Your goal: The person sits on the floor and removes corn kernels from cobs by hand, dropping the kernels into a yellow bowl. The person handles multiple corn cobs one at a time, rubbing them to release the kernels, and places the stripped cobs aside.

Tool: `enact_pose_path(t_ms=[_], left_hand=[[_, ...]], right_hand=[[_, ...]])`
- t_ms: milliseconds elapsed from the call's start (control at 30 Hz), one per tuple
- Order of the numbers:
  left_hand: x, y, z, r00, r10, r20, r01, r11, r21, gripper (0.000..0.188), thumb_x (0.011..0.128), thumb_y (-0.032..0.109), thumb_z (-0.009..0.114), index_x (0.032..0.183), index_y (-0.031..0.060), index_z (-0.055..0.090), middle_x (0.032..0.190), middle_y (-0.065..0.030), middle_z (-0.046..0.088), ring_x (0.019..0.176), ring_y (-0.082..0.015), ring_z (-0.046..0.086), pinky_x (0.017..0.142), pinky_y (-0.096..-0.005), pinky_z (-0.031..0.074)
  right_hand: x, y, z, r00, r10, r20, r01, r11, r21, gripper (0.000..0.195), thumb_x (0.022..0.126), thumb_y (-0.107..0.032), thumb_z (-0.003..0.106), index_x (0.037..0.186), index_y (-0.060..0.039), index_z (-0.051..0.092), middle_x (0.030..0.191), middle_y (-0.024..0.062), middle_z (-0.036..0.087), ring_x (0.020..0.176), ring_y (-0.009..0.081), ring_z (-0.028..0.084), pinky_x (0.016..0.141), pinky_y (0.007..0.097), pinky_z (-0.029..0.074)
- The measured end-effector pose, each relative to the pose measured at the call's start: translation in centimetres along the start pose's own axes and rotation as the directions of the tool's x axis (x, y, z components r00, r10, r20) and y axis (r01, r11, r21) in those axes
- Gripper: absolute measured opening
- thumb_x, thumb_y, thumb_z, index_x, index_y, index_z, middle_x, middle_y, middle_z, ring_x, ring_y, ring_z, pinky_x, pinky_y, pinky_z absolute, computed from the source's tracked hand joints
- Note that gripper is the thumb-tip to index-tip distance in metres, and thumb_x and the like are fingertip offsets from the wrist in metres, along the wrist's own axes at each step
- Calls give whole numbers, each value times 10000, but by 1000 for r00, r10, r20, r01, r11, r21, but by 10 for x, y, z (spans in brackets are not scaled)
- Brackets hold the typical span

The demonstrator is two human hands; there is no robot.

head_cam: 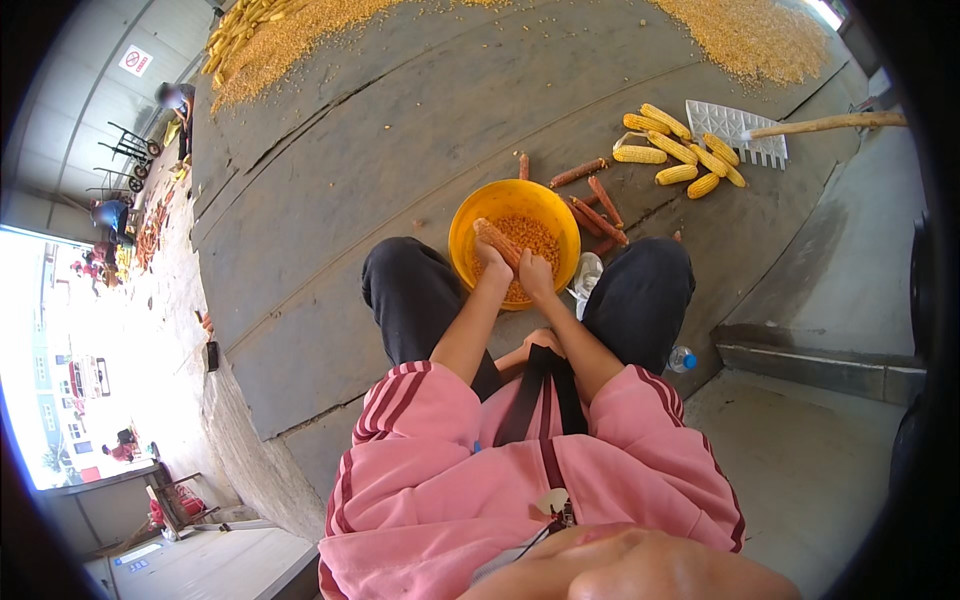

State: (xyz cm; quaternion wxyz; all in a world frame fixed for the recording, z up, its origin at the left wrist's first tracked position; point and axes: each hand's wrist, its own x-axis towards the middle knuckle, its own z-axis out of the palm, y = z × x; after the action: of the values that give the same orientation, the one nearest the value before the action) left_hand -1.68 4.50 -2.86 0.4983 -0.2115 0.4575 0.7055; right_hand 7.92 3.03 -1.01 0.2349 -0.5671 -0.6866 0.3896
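Note:
Between my knees stands a yellow plastic bucket point(463, 202), its bottom covered with loose corn kernels point(534, 231). Over the bucket, a mostly stripped reddish corn cob point(496, 241) points up and to the left. My left hand point(492, 261) is wrapped around its middle and upper part. My right hand point(535, 274) grips the lower end, close beside the left one. The fingers hide part of the cob.
Bare cobs point(592, 217) lie right of the bucket. Farther right are unshelled corn ears point(679, 154) and a wooden-handled white shovel point(731, 127). Kernel heaps point(742, 37) lie ahead. A bottle point(681, 360) stands by my right knee. People point(112, 217) work at the left.

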Motion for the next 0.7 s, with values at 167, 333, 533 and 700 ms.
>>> enact_pose_path(t_ms=[167,333,533,700], left_hand=[[-2,1,-1,999,-33,8,33,999,15,428,836,461,271,849,90,484,776,-110,528,603,-267,513,576,-380,438],[1,1,-1,997,-38,-73,37,999,-15,417,834,457,276,815,102,494,733,-111,527,598,-260,521,558,-377,442],[-1,-1,0,999,-40,-24,40,999,-12,390,831,428,289,828,101,502,818,-86,525,723,-228,522,637,-367,429],[30,1,-21,999,33,-16,-31,996,89,404,844,426,266,848,112,520,829,-53,516,712,-205,477,682,-357,394]], right_hand=[[8,14,2,984,-151,93,163,978,-134,272,805,-197,360,743,37,486,729,273,549,650,437,538,602,478,443],[12,19,6,983,-125,131,137,987,-85,192,787,-155,379,760,7,479,715,256,553,657,414,552,575,462,458],[16,24,6,985,-55,165,62,997,-38,387,815,-275,350,762,59,538,796,301,546,719,447,531,688,476,417],[15,1,5,940,231,249,-280,943,179,620,843,-455,287,773,86,582,825,306,553,791,439,524,739,449,388]])
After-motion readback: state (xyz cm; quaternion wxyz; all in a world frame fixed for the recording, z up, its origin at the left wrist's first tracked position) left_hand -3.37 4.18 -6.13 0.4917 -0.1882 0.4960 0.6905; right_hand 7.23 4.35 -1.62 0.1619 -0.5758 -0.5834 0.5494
